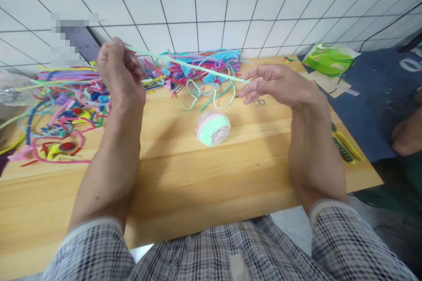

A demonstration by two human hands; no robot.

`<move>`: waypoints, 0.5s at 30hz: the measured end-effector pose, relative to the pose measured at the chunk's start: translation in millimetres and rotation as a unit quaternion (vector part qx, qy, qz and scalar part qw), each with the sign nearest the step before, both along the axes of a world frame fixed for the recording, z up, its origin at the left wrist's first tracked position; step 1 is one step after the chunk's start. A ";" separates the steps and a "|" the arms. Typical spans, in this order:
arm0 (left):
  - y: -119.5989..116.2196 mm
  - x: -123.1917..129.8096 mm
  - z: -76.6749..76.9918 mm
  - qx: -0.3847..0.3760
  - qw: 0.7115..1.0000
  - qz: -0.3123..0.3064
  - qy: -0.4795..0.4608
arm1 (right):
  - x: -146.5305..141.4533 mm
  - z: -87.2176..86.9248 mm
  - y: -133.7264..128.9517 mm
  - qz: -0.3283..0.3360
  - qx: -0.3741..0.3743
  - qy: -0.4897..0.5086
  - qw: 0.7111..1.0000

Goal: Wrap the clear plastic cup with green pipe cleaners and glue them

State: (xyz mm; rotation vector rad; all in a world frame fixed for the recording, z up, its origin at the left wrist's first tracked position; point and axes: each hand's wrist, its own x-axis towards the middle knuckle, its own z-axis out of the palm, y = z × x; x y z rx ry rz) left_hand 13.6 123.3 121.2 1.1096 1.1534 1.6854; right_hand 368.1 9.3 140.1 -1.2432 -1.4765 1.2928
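Observation:
A light green pipe cleaner is stretched between my two hands above the table. My left hand, raised at the upper left, is closed on one end. Lower and to the right, my right hand pinches the other end between thumb and fingers. On the wood below sits a round ball, wrapped in pale green and pink bands, with a clear, whitish part showing. Loops of pale green pipe cleaner lie just behind it. Small scissors rest under my right hand.
Colourful pipe cleaners are heaped along the tiled wall, with another tangle at the left. A yellow-green cutter-like tool lies at the right edge. Beyond are a green packet and another person's arm.

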 end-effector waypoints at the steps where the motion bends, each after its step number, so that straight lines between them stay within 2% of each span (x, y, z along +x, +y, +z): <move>1: 3.5 -2.1 -1.2 -0.004 1.000 0.010 0.019 | -0.1 0.0 -0.4 0.008 0.001 0.002 1.000; 4: 12.2 -10.5 -5.4 0.017 0.997 0.017 0.067 | 2.2 -3.9 2.0 0.052 0.002 0.002 0.999; 7: 16.7 -18.5 -9.4 0.049 0.995 -0.017 0.085 | 6.4 -10.6 7.8 0.061 0.027 -0.007 0.998; 9: 18.7 -22.3 -12.9 0.045 0.996 -0.052 0.065 | 9.5 -14.7 12.8 0.017 0.074 -0.003 0.997; 12: 25.1 -28.3 -22.0 0.003 0.995 -0.080 0.051 | 12.3 -18.6 20.4 -0.096 0.158 0.019 0.983; 14: 31.2 -32.0 -29.8 -0.011 0.989 -0.090 0.115 | 9.8 -19.0 23.8 -0.164 0.207 0.027 0.964; 15: 33.3 -32.7 -33.4 0.015 0.984 -0.080 0.158 | 6.4 -18.6 24.4 -0.188 0.229 0.029 0.955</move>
